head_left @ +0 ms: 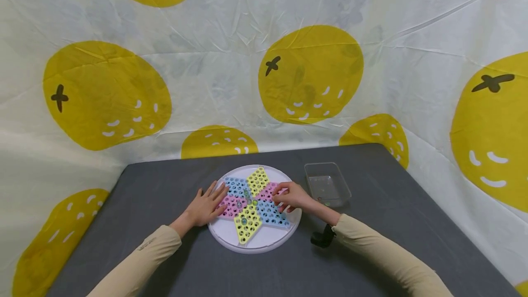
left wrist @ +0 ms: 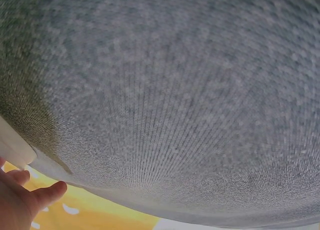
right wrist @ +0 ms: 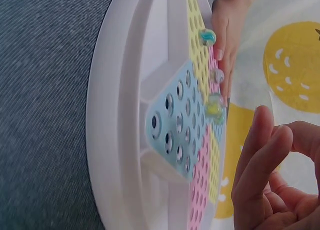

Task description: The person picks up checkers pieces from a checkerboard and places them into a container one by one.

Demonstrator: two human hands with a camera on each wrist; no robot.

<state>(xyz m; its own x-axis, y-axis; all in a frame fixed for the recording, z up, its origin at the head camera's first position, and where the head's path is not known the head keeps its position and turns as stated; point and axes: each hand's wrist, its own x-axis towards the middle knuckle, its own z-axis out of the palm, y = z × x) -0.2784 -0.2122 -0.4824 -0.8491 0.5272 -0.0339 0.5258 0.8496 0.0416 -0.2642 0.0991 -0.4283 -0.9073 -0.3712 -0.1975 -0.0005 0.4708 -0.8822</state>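
Board (head_left: 254, 207): round white plastic disc, flat at the tabletop's near centre; star of pink, blue and yellow perforated panels, yellow points running near to far.
Marbles (head_left: 246, 194): small glassy balls, a few seated in holes near the star's middle.
Left hand (head_left: 206, 206): fingers spread flat, pressing the board's left side.
Right hand (head_left: 292, 196): over the right pink point, fingers loosely curled; whether pinching anything, cannot tell.
Tray (head_left: 327, 184): clear rectangular plastic, right of the board.
Tabletop (head_left: 165, 187): dark grey woven fabric.
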